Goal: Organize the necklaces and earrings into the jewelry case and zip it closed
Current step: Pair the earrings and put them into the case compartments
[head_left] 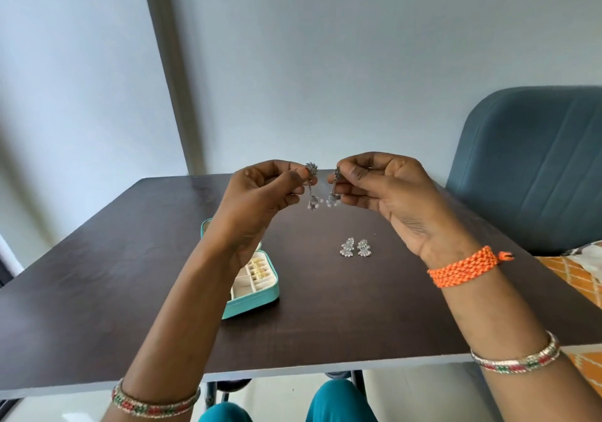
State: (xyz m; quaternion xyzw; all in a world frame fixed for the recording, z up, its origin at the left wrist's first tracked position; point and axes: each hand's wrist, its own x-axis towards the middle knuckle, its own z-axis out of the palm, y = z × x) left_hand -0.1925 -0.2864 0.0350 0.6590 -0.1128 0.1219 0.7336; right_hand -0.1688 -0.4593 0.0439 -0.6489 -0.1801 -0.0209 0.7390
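We find no readable text, label, brand, number or sign anywhere; nothing in view carries lettering we can make out.

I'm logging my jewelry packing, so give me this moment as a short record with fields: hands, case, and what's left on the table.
left hand: pinches a dangling earring
right hand: pinches the matching earring
case: teal, open, on the table, partly behind the left arm
case contents: one gold piece in a compartment
left on table: silver earring pair, right of the case
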